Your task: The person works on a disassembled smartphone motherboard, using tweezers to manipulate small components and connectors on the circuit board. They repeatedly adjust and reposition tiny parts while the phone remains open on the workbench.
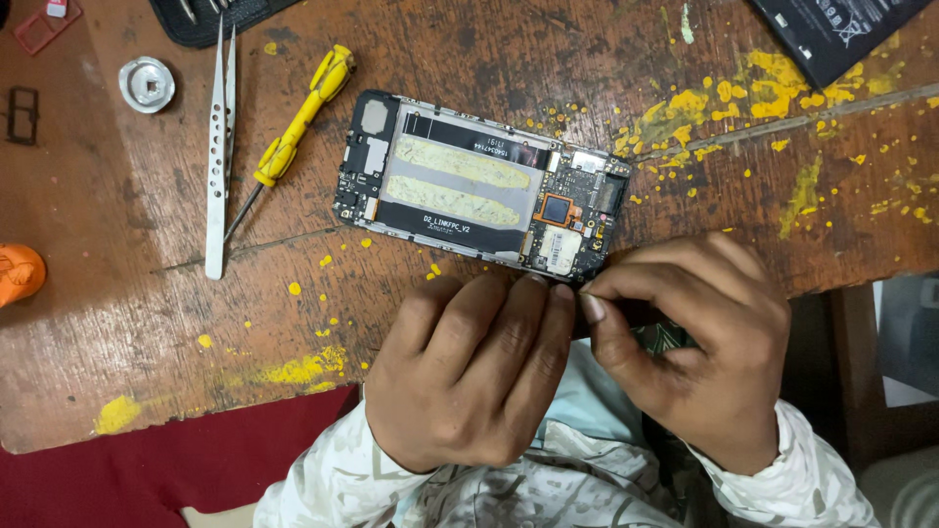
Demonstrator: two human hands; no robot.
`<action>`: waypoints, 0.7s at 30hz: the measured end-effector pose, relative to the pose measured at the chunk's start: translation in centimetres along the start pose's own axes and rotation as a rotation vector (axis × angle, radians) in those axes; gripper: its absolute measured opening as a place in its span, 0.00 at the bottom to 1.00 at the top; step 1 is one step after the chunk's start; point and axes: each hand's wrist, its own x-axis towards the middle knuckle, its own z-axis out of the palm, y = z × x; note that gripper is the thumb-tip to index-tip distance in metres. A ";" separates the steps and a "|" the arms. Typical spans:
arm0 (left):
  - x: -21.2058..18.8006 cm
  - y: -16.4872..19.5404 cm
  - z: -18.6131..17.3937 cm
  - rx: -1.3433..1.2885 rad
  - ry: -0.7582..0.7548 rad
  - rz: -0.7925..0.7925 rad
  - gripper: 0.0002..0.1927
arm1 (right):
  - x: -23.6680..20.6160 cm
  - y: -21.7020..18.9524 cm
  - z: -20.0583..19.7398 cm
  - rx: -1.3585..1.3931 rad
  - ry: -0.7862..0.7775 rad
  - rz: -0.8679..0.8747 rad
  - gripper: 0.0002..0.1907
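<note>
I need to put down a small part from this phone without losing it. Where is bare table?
Bare wood lies left of the left hand, below the tweezers and yellow screwdriver, and right of the opened phone under the dark battery. It is crowded at the phone's near edge, where the right hand also works.

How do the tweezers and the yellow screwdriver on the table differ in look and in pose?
The tweezers are bare silver metal with a row of holes; the screwdriver has a yellow handle and a thin dark shaft. The tweezers lie almost straight up and down in the picture; the screwdriver lies slanted, its tip toward the tweezers. The tweezers look longer. Both rest flat on the wooden table, untouched by either hand.
</note>
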 end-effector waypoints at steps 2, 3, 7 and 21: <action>0.0 0.0 0.0 0.022 0.002 -0.012 0.16 | 0.1 -0.1 0.0 -0.007 0.013 0.005 0.06; 0.1 0.1 0.1 0.037 0.001 -0.025 0.16 | 0.1 -0.2 0.1 -0.014 0.022 0.003 0.06; 0.1 0.3 0.2 0.021 -0.017 -0.083 0.17 | 0.1 -0.2 -0.2 0.044 0.033 0.053 0.07; -0.5 0.7 0.6 0.021 -0.069 -0.085 0.18 | 1.0 0.3 -0.2 -0.205 0.053 -0.247 0.15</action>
